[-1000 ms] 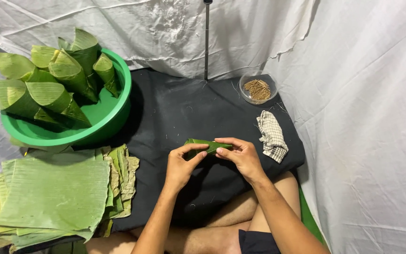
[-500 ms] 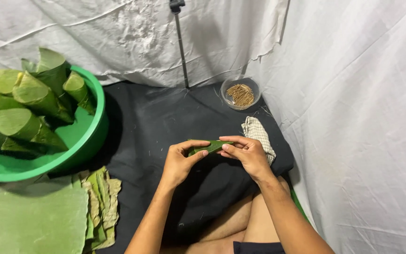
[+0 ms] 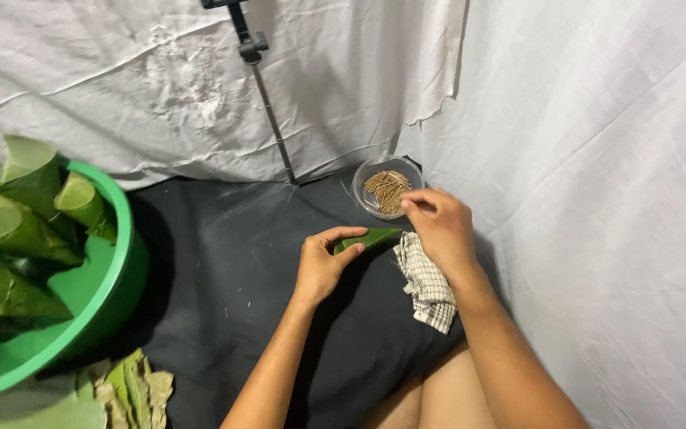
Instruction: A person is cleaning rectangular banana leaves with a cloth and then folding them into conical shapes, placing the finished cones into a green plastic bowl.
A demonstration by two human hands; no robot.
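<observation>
While left hand pinches leaf, right perhaps lifts.

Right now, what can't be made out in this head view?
- Rolled leaf: one end hidden in left hand.
- Right hand fingertips at the small bowl: any stick pinched is too small to tell.
- Green basin: cut off by left edge.

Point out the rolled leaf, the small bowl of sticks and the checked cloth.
rolled leaf (image 3: pixel 373 237), head view, its green tip.
small bowl of sticks (image 3: pixel 368 171), head view, its left rim.
checked cloth (image 3: pixel 426 284), head view, its middle fold.
</observation>
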